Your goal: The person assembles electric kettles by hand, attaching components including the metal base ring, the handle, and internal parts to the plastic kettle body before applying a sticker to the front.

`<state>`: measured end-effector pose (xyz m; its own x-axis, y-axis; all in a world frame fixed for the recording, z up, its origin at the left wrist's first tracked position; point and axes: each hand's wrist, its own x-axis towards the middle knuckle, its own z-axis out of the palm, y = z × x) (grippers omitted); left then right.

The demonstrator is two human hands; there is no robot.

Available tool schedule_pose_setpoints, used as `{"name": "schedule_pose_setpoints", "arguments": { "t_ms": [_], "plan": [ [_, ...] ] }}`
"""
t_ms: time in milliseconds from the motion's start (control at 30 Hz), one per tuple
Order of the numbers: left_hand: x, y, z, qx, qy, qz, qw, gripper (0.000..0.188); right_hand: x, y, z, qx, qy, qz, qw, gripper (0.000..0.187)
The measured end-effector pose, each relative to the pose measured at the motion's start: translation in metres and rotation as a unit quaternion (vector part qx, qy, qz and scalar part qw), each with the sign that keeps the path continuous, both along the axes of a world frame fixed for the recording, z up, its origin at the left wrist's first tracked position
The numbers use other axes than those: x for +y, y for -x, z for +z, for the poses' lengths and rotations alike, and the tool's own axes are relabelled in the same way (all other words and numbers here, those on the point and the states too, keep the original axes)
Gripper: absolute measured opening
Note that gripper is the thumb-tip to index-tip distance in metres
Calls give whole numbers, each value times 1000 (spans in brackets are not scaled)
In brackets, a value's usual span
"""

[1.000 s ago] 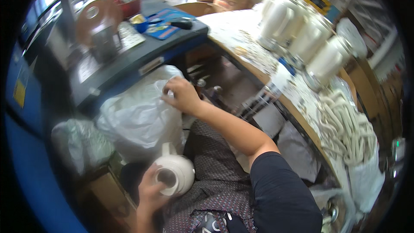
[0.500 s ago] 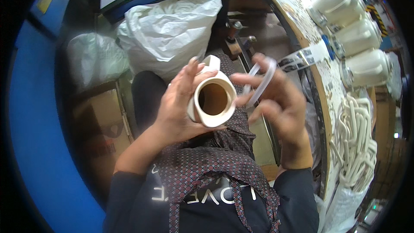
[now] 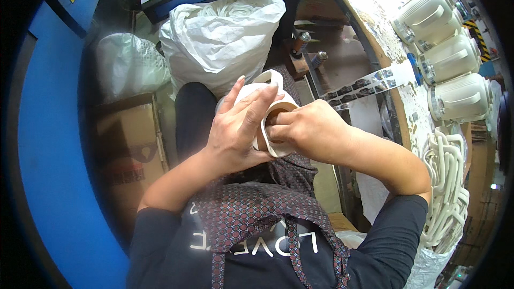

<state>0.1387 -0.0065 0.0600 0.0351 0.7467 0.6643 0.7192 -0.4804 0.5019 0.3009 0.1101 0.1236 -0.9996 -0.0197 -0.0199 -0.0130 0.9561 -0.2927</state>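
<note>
My left hand (image 3: 234, 128) is wrapped round a cream-white jug (image 3: 280, 151), with its round mouth turned toward me and its handle (image 3: 276, 77) on the far side. The inside of the mouth looks brownish. My right hand (image 3: 316, 131) reaches into this mouth, fingers bent and pressed together. Their tips are hidden inside the rim, so whatever they hold does not show. The jug is held above my lap, over a patterned apron (image 3: 251, 203).
At right, a worn white bench (image 3: 369, 10) bears several white jugs (image 3: 460, 96) and a strip of printed labels (image 3: 369, 84). Below them lies a bundle of white handles (image 3: 444, 182). A white sack (image 3: 219, 37) stands ahead, beside a cardboard box (image 3: 131, 150). A blue panel (image 3: 59, 155) is at left.
My right hand has moved left, from beside the jug into its mouth. The translucent ring on its fingers is out of sight now. The jug has tilted slightly to the right.
</note>
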Motion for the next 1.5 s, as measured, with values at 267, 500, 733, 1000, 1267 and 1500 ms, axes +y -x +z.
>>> {"name": "schedule_pose_setpoints", "arguments": {
  "t_ms": [267, 500, 733, 1000, 1267, 1500],
  "plan": [
    [3, 28, 22, 96, 37, -34, 994, 38, -18, -6, -17, 217, 269, -104, 933, 22],
    [44, 162, 41, -253, -8, 28, 967, 22, 10, -13, -16, 201, 104, -67, 972, 81],
    [116, 224, -9, -554, 333, 77, 759, 52, 77, 8, -88, 393, 116, -288, 866, 21],
    [269, 343, 120, -117, 65, 400, 907, 76, 199, 28, -54, 542, 479, -272, 635, 24],
    [282, 416, 89, -587, -54, -12, 808, 34, 368, 300, 62, 537, 546, -293, 573, 23],
    [126, 403, -6, -440, -96, 221, 865, 54, 357, 408, 49, 467, 269, -313, 782, 42]
  ]
}}
